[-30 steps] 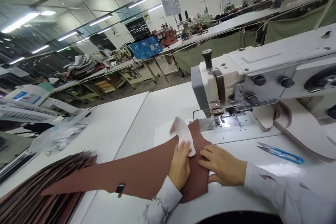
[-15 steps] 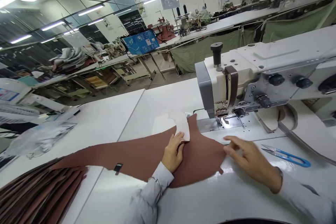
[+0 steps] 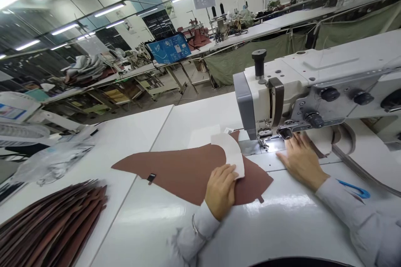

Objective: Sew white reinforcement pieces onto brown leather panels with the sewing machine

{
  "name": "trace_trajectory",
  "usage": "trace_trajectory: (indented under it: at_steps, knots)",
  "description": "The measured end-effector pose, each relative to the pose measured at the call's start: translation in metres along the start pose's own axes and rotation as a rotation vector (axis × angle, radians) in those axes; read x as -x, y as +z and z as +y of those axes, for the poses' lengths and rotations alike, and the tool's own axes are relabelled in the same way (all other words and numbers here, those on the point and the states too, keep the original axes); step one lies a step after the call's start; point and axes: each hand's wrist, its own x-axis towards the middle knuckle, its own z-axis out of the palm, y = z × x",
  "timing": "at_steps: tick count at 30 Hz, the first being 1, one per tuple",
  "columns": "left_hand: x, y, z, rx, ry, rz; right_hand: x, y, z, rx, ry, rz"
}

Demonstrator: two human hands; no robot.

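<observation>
Two hands at work: left hand (image 3: 221, 192) pressing flat on white pattern piece (image 3: 231, 154) atop brown leather panel (image 3: 175, 173), right hand (image 3: 302, 160) open, palm down by sewing machine (image 3: 272, 91) needle (image 3: 262, 144). Panel lies on worktop (image 3: 131, 133) ahead of left hand, w/ stack of leather pieces (image 3: 50, 225) further left.

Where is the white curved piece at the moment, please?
In the head view, the white curved piece lies on the brown leather panel, under the fingertips of the person's left hand, just left of the sewing machine's needle plate.
</observation>
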Motion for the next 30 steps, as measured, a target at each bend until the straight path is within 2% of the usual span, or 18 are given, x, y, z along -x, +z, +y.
trace_trajectory:
  at_steps: [2,3,6,8,11,15,18,20,30]
  knots:
    - [0.006,0.007,0.012,0.006,-0.030,-0.037,0.007,-0.005,-0.014,-0.043,-0.036,-0.011]
    - [0.008,0.011,0.012,0.007,-0.037,-0.046,0.010,-0.009,-0.021,-0.096,-0.119,-0.028]
    - [0.006,0.022,-0.002,0.037,-0.009,-0.056,0.019,-0.020,-0.043,-0.336,-0.485,-0.135]
    - [-0.002,0.026,-0.019,0.082,0.046,-0.067,0.023,-0.021,-0.053,-0.437,-0.573,-0.161]
    - [-0.015,0.028,-0.031,0.106,0.141,-0.066,0.025,-0.015,-0.063,-0.425,-0.525,-0.068]
    - [-0.024,0.029,-0.008,0.018,0.110,-0.022,0.026,-0.011,-0.068,-0.371,-0.519,0.026]
    - [-0.024,0.033,0.016,-0.004,0.062,-0.089,0.026,-0.013,-0.070,-0.400,-0.499,0.030]
    - [-0.024,0.037,0.023,0.037,0.052,-0.120,0.026,-0.015,-0.071,-0.410,-0.484,0.029]
    - [-0.024,0.047,0.014,0.300,0.063,-0.048,0.030,-0.016,-0.073,-0.397,-0.526,-0.016]
